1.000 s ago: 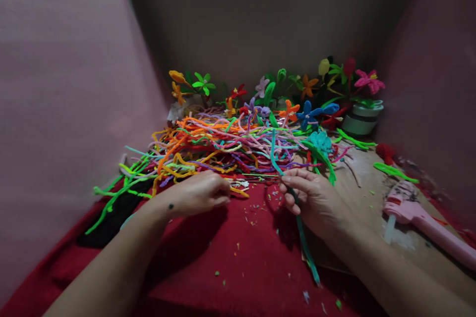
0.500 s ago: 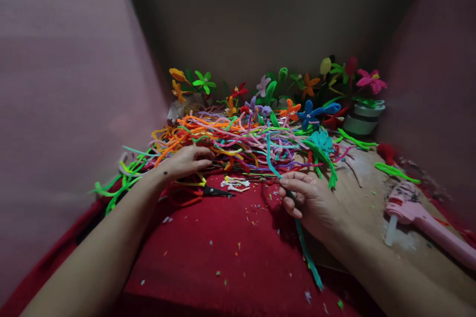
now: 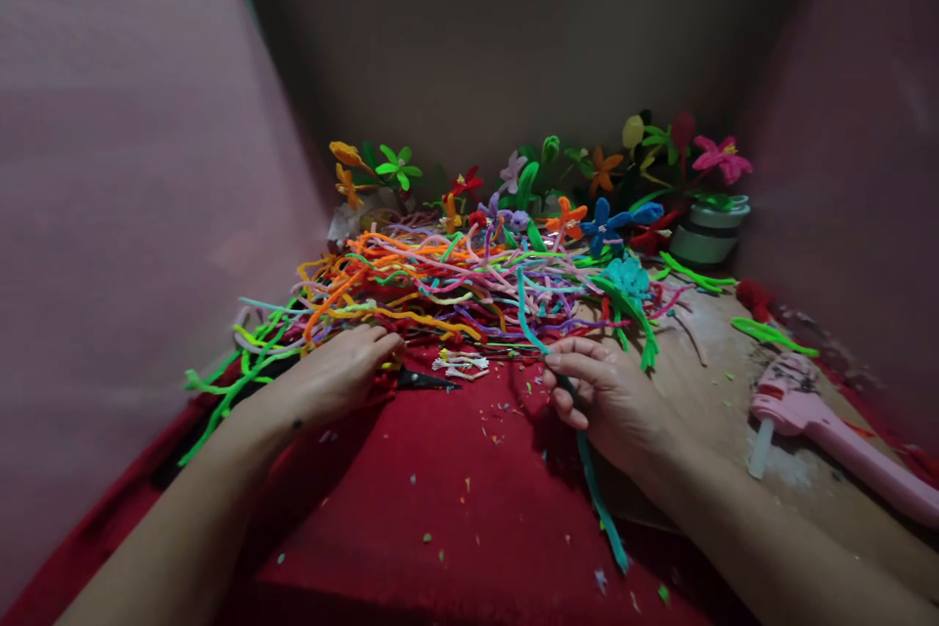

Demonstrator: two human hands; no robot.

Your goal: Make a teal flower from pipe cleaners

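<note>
My right hand [image 3: 602, 391] pinches a teal pipe cleaner [image 3: 603, 509]. One end of the pipe cleaner stands up past my fingertips, and the other hangs below my palm toward the red cloth. My left hand [image 3: 348, 370] lies curled over the handles of a pair of scissors [image 3: 429, 380], its fingertips hidden. The scissors' dark blades point right, and bits of red and yellow handle show beside my fingers. Just beyond the blades lies a small bundle of white-tipped stamens [image 3: 461, 364].
A heap of coloured pipe cleaners [image 3: 440, 284] spreads behind my hands. Pipe-cleaner flowers [image 3: 603, 227] and a pale green pot [image 3: 708, 233] stand at the back. A pink glue gun [image 3: 822, 421] rests on a board [image 3: 679, 401] at right. Scraps dot the red cloth [image 3: 381, 528].
My left hand has drawn back from the pipe-cleaner heap, down onto the scissors' handles. My right hand keeps its hold on the teal pipe cleaner. The view has shifted slightly.
</note>
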